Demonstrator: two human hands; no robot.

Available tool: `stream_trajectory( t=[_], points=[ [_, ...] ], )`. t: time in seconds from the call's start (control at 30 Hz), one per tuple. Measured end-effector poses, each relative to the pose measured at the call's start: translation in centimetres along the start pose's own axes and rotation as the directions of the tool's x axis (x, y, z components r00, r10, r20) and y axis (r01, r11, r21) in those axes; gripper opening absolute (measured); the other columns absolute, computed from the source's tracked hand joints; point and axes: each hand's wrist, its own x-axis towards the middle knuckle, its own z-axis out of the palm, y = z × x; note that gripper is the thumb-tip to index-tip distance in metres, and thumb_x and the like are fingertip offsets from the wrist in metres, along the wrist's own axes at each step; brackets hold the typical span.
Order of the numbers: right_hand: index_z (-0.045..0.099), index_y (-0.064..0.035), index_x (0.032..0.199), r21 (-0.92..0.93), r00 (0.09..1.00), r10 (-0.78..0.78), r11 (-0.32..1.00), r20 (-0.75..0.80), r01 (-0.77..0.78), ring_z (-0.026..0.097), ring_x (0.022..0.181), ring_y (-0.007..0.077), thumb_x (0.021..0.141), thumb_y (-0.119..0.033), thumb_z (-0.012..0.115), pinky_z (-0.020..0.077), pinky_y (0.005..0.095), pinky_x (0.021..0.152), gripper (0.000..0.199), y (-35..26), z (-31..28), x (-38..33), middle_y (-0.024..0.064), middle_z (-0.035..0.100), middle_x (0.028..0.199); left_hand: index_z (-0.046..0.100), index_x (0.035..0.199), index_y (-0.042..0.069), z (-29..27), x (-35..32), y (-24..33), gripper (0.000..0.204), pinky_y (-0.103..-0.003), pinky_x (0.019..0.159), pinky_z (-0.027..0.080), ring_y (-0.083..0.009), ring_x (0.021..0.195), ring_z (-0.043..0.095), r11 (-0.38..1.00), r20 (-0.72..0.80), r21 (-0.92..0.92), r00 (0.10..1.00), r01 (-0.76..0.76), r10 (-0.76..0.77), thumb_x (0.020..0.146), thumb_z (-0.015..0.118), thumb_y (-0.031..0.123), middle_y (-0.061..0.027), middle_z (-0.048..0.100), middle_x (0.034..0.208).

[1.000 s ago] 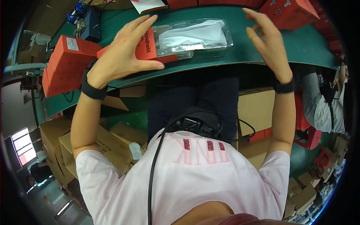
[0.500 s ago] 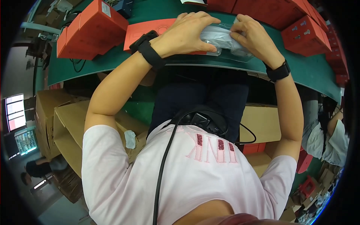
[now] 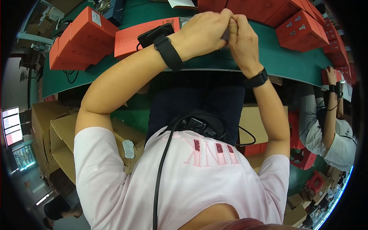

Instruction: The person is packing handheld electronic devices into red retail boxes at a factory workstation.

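Over the green table, my left hand (image 3: pixel 205 32) and my right hand (image 3: pixel 244 44) meet with fingertips pinched close together. Both are closed. A small greyish bit shows between them, but the fingers hide most of it, and I cannot make out what it is. Behind my left hand, a strip of clear plastic (image 3: pixel 184 20) shows at the end of a flat red-orange box or sheet (image 3: pixel 128 38). This red-orange piece lies on the table to the left, partly covered by my left wrist.
A red-orange box (image 3: pixel 82 40) stands at the table's left. More red boxes (image 3: pixel 301 32) line the far right. The green table (image 3: pixel 283 63) has its near edge in front of me. Open cardboard boxes (image 3: pixel 63 134) sit lower left. Another person (image 3: pixel 333 130) is at the right.
My hands have come together from either side of a clear plastic package with whitish wrapping. My right hand moved left, and the package is now mostly hidden. The view has shifted slightly.
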Motion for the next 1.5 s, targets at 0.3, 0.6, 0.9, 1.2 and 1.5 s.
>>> stream_trajectory(
  t=[0.3,0.6,0.9,1.2,1.5],
  points=[
    [0.067,0.0003,0.098,0.147,0.998,0.007,0.989,-0.058,0.001,0.067,0.091,0.0246,0.099,-0.010,0.061,0.0517,0.0328,0.079,0.012,1.1,-0.1,-0.5,0.0110,0.068,0.102,0.071,0.096,-0.003,0.0,1.9,0.4,0.039,-0.044,0.077,0.058,-0.0365,0.085,0.072,0.986,0.252,0.166,0.967,-0.010,-0.033,0.074,0.083,0.027,-0.0189,0.072,0.089],
    [0.066,0.0012,0.106,0.256,0.995,0.089,0.962,0.043,-0.097,0.063,0.109,0.0257,0.099,-0.013,0.062,0.0486,0.0335,0.094,0.016,1.5,-0.7,-0.7,0.0127,0.065,0.116,0.076,0.092,0.003,-0.3,4.2,-1.0,0.043,-0.040,0.076,0.058,-0.0316,0.080,0.073,0.965,0.553,0.259,0.826,-0.042,-0.113,0.071,0.078,0.041,-0.0145,0.073,0.081],
    [0.026,-0.0037,0.159,0.170,0.908,0.075,0.973,0.413,-0.158,0.045,0.141,0.0336,0.078,-0.021,0.085,0.0342,0.0419,0.118,0.101,1.4,-4.9,-2.3,0.0211,0.042,0.155,0.062,0.117,-0.002,-1.8,2.1,-2.7,0.053,-0.035,0.075,0.054,-0.0230,0.090,0.069,0.931,0.316,-0.262,0.934,0.254,-0.166,0.075,0.078,0.026,-0.0154,0.071,0.096],
    [0.048,-0.0030,0.148,0.172,0.988,0.086,0.979,0.130,-0.108,0.053,0.133,0.0292,0.085,-0.012,0.079,0.0380,0.0391,0.115,0.071,-2.6,-7.3,-0.9,0.0167,0.058,0.142,0.062,0.121,0.008,-9.1,0.7,-0.7,0.037,-0.044,0.092,0.057,-0.0255,0.099,0.069,-0.293,-0.079,-0.938,0.937,-0.186,-0.340,0.091,0.077,0.025,-0.0086,0.069,0.107],
    [0.074,-0.0012,0.105,0.290,0.992,-0.012,0.956,-0.122,0.047,0.064,0.079,0.0229,0.081,0.002,0.078,0.0524,0.0298,0.071,0.025,-12.2,-10.0,-2.3,0.0116,0.066,0.093,0.066,0.122,0.011,-3.1,-4.1,-3.5,0.045,-0.043,0.095,0.055,-0.0258,0.105,0.069,-0.629,0.240,-0.775,0.892,-0.061,-0.382,0.098,0.058,0.049,-0.0069,0.072,0.117]
  ],
)
